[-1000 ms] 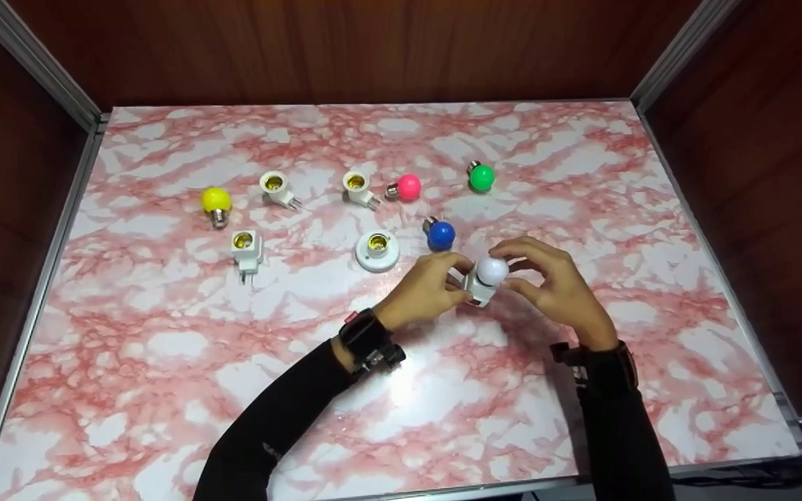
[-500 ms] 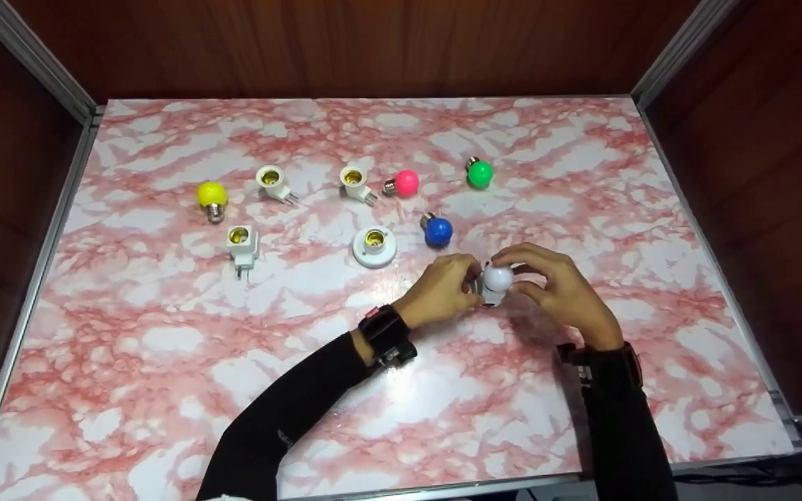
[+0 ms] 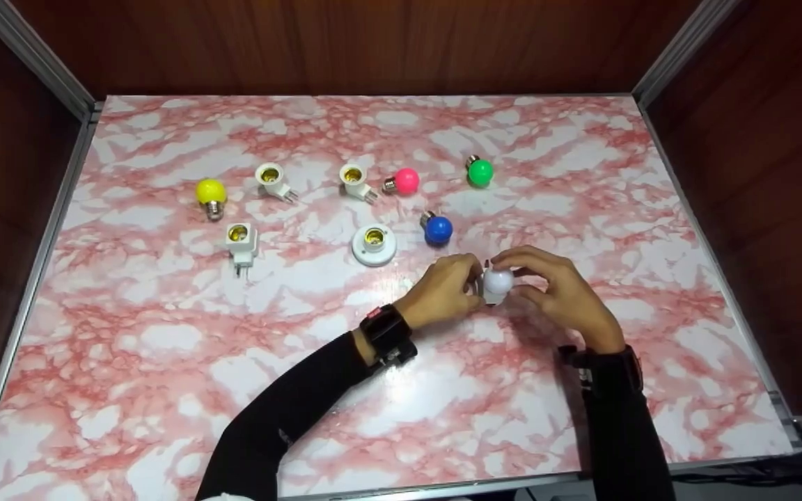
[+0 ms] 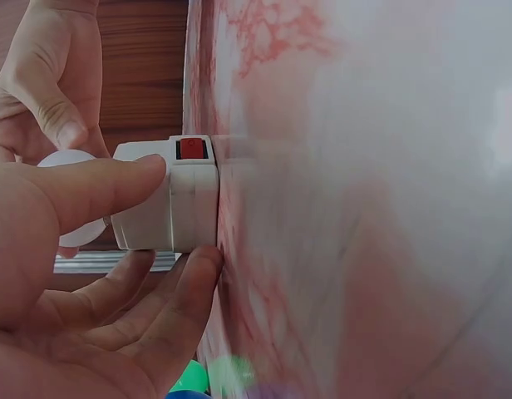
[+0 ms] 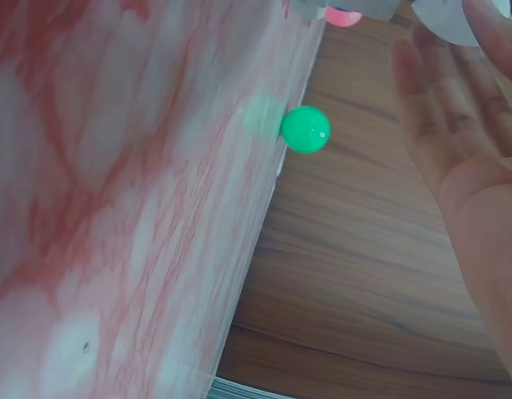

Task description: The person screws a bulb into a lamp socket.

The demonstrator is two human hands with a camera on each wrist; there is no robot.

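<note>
My left hand (image 3: 443, 292) grips a white plug-in lamp holder (image 4: 194, 208) with a red switch (image 4: 191, 149). Thumb and fingers press on opposite sides of it, low over the table. A white light bulb (image 3: 498, 282) sits in the holder's mouth, upright in the head view, where it hides most of the holder. Around the bulb curl the fingers and thumb of my right hand (image 3: 560, 292), the forefinger at its far side and the thumb near its right edge. The blue bulb (image 3: 438, 229) lies just beyond my left hand.
Green (image 3: 480, 172), pink (image 3: 406, 181) and yellow (image 3: 211, 192) bulbs lie farther back. A round white lamp base (image 3: 374, 246), two angled plug-in holders (image 3: 271, 176) and a square one (image 3: 241, 243) stand to the left. Dark wooden walls border the marbled table (image 3: 164, 417).
Over the first half second, the holder and bulb moved slightly right and tipped more upright, my left hand moving with them. Since then, only small finger movements show at the bulb.
</note>
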